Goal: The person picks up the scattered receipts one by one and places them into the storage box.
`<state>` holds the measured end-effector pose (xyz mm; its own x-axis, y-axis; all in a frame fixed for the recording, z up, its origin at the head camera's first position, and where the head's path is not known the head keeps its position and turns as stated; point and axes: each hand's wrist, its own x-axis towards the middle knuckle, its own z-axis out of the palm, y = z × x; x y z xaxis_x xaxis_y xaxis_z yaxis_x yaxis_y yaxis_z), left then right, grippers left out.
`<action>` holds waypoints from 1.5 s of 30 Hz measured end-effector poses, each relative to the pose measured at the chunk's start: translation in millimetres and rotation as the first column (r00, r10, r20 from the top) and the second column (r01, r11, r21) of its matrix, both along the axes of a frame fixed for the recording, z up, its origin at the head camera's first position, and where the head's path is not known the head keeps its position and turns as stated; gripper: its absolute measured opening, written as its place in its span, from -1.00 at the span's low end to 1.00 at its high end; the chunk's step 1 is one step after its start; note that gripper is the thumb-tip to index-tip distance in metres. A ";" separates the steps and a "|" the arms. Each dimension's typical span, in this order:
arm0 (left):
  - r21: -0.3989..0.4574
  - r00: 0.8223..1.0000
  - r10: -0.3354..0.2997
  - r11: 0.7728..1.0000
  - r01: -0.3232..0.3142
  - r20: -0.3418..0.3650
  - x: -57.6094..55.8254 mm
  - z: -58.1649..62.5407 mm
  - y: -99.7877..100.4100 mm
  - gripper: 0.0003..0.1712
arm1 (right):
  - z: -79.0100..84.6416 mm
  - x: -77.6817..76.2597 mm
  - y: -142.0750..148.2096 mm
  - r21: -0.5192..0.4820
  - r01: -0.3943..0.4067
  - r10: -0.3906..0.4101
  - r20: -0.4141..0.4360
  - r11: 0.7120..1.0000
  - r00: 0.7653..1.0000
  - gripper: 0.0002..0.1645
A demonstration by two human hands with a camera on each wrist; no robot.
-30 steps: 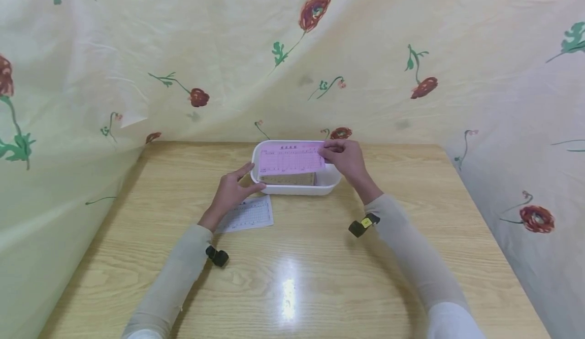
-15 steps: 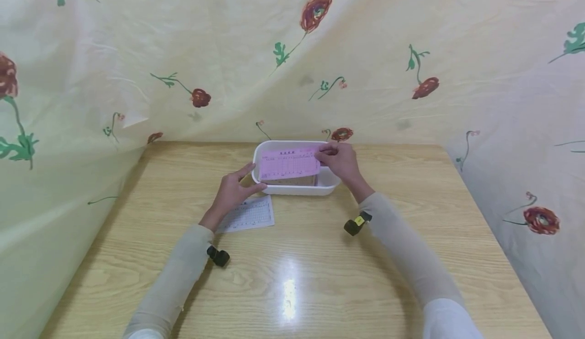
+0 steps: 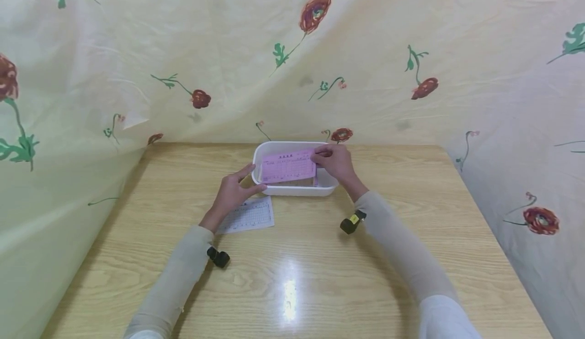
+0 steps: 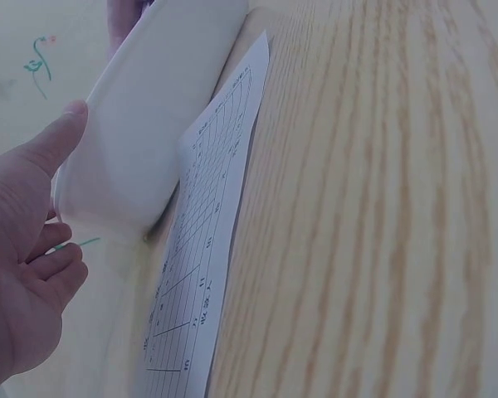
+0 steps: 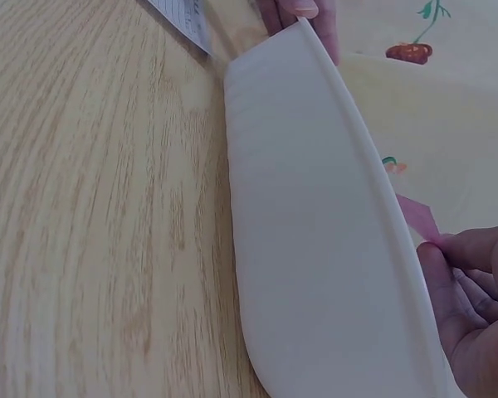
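Note:
Between the thumb and fingers of my right hand is the right edge of a pink printed slip. The slip tilts inside a white plastic container, over a tan slip that is mostly covered. In the right wrist view, a corner of the pink slip shows above the rim. My left hand grips the container's left end, thumb at the front rim. The left wrist view shows that thumb against the container's white wall. A white printed slip lies on the table below my left hand, partly hidden by it.
The wooden table has a glare spot near its front. Right behind the container hangs a floral cloth, which also rises along both sides. A small black camera sits on each wrist.
My right hand has moved slightly left and down with the pink slip, which now sits lower in the container and covers more of the tan slip. My left hand stays in place.

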<state>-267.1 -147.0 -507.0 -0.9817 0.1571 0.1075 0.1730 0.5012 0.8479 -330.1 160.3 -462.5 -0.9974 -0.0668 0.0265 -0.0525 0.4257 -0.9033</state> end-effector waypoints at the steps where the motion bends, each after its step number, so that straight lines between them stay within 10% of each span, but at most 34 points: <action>1: -0.001 1.000 0.000 1.000 0.000 -0.001 -0.1 -0.4 0.0 0.00 | -0.5 -0.4 -0.5 0.004 -0.002 0.002 0.000 1.000 1.000 -0.71; 28: -0.020 1.000 -0.001 1.000 0.001 -0.003 0.4 0.5 1.2 -0.02 | 8.0 3.9 8.9 0.019 -0.045 0.044 0.042 0.999 0.998 -0.69; 45: -0.004 1.000 -0.002 1.000 0.002 0.013 -0.7 0.8 -1.3 0.01 | 8.2 47.8 -10.4 -0.066 -0.133 0.127 -0.081 0.989 0.989 -0.71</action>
<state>-267.8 -148.3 -506.3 -0.9828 0.1592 0.0939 0.1627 0.5040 0.8482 -282.3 149.9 -454.3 -0.9752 -0.1907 0.1121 -0.1735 0.3454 -0.9223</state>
